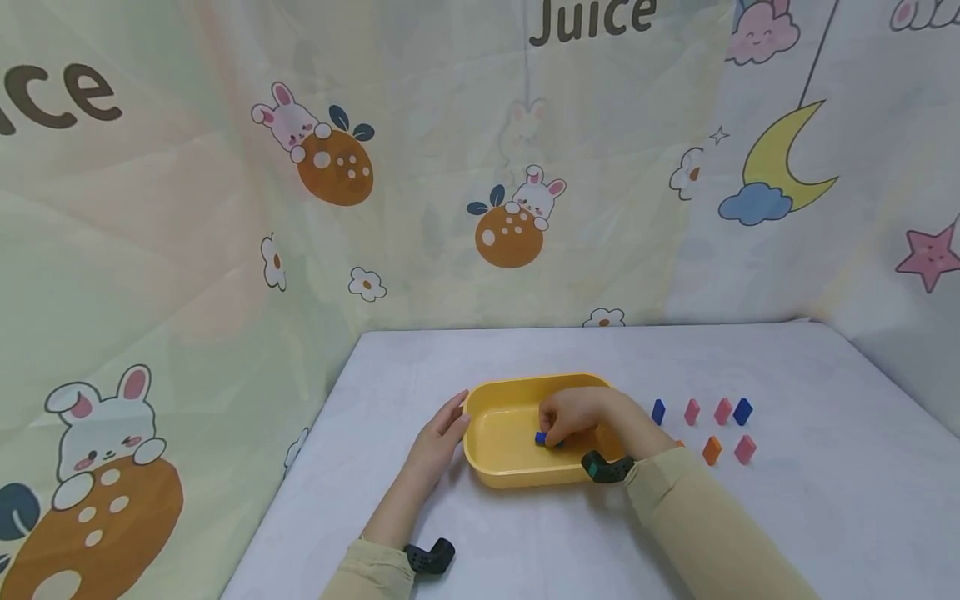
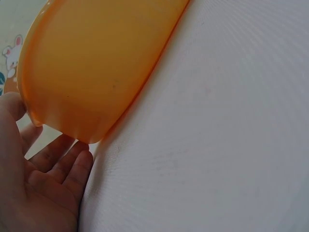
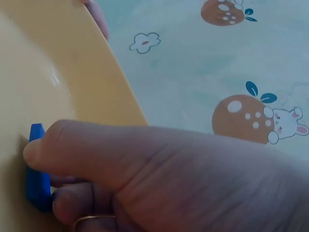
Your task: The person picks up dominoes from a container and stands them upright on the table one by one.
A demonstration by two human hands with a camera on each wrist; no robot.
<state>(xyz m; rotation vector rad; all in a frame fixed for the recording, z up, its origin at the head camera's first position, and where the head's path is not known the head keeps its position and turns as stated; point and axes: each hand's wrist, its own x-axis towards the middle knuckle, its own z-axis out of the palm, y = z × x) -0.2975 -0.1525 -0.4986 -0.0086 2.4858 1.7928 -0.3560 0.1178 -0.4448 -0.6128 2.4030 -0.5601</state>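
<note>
A yellow plastic tray stands on the white-covered table. My right hand reaches down inside it and pinches a small blue block close to the tray floor. In the right wrist view the thumb lies across the blue block, with the fingertips behind it. Whether the block touches the floor I cannot tell. At the tray's left end, my left hand rests against the outer wall. The left wrist view shows its fingers loosely extended and touching the tray wall.
To the right of the tray, small blocks lie in two rows: a blue one, a pink one, an orange one and several more. My right forearm partly hides an orange block. A printed cloth hangs behind the table.
</note>
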